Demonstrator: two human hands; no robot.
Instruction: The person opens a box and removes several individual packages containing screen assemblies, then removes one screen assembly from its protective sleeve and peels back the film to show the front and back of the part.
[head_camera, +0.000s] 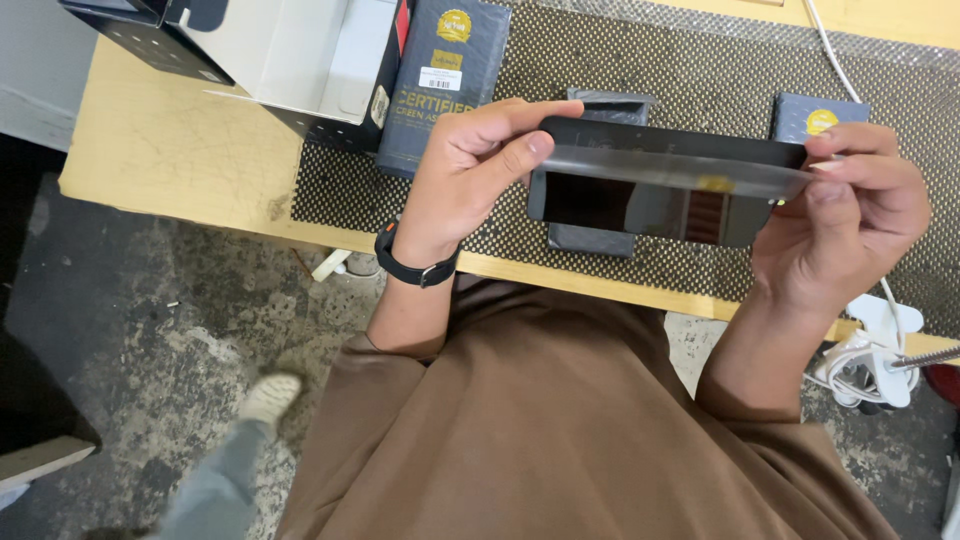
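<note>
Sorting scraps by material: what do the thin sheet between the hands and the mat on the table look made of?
Thin sheet: clear, glossy film, probably plastic or thin glass; the dark phone shows through. Mat: dark woven mesh, likely rubbery anti-slip material, matte, with a dotted grid.

Even, soft daylight fills the scene — bright on the pale worktop (170, 150) at the far left, dimmer on the grey floor (200, 330) nearer the camera. Shadows are faint and short. A pale sheen lies across the clear film (680, 172), and the dark phone screen (640, 208) under it shows a muddy reflection. The shoe (270, 398) at near left is smeared by motion blur — the centre stays sharp. Edges bow slightly.
</note>
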